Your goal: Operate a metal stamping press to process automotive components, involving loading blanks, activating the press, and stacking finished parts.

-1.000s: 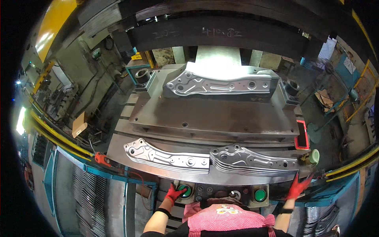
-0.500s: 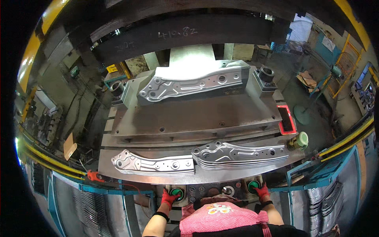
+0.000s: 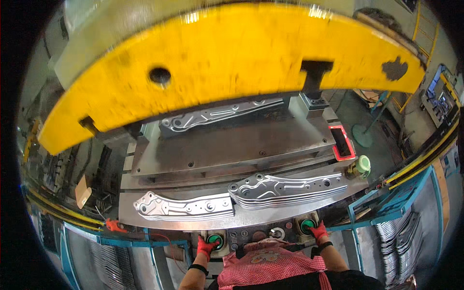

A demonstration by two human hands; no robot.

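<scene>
"Where is the stamped metal panel laid?"

"On the lower die, its long axis run left to right, the broad holed end pointed left; its upper edge is hidden by the yellow press ram."

"And the hands?"

"Left hand and right hand are both loosely spread, a thumb laid on each green push button."

two part stacks side by side on ledge, die behind, buttons before
</scene>
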